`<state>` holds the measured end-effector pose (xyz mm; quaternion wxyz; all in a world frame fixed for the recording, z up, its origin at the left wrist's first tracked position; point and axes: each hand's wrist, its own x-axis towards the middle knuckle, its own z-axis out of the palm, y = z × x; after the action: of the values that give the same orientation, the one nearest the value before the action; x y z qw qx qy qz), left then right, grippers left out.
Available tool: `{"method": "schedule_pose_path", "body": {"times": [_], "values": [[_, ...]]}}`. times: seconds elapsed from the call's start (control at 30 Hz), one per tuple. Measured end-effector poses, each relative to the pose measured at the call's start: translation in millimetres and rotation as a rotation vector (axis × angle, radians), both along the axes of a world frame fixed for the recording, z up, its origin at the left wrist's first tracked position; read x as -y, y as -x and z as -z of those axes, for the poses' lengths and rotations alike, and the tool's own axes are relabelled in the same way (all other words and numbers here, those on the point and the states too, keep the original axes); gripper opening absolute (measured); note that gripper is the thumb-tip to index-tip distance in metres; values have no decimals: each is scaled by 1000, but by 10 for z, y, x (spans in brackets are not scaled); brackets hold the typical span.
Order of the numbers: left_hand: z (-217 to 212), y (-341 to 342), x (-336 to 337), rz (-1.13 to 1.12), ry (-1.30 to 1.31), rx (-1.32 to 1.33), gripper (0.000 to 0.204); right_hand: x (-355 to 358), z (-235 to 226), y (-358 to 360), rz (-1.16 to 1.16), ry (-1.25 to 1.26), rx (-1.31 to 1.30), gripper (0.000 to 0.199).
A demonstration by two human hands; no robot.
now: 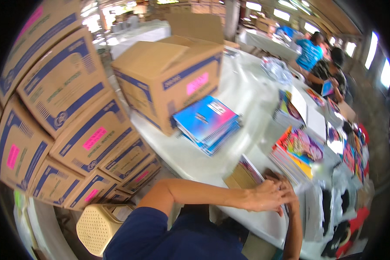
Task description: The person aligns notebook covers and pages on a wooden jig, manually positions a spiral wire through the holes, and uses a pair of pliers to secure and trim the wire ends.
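My left hand (266, 196) reaches across the front of my body with its fingers bent. It overlaps my right hand (284, 182), whose fingers are mostly hidden and dark. Whatever the left fingers hold, if anything, cannot be made out. Just beside the hands, on the white-covered table (190, 167), lies an open piece of brown cardboard (240, 177) with a thin book-like edge (252, 169) along it. Beyond them sits a stack of colourful notebooks (299, 147). To the left is a stack of blue and pink spiral notebooks (207, 119).
A cardboard carton (169, 82) with raised flaps stands behind the blue notebooks. Stacked cartons (73, 104) rise at my left, above a cream plastic stool (97, 227). Plastic wrapping (316, 212) lies at the right. Two people (323, 56) sit across the table.
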<state>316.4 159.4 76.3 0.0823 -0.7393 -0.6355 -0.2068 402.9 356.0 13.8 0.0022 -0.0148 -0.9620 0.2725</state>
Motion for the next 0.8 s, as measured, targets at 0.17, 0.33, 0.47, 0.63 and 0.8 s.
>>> {"method": "schedule_pose_path", "body": {"times": [0.17,0.33,0.47,0.63,0.8], "values": [[-7,99,67,-191,-167,85,115,86,-793,-660,298,813,-31,55],[31,107,45,-191,-126,19,114,-155,-440,-1104,252,588,-114,70],[44,158,19,-191,-136,51,111,222,-984,-1052,238,693,-122,69],[16,158,81,-222,-116,38,109,231,-880,-821,163,555,-129,59],[-47,209,112,-207,-99,27,103,256,-877,-730,328,418,17,62]]}}
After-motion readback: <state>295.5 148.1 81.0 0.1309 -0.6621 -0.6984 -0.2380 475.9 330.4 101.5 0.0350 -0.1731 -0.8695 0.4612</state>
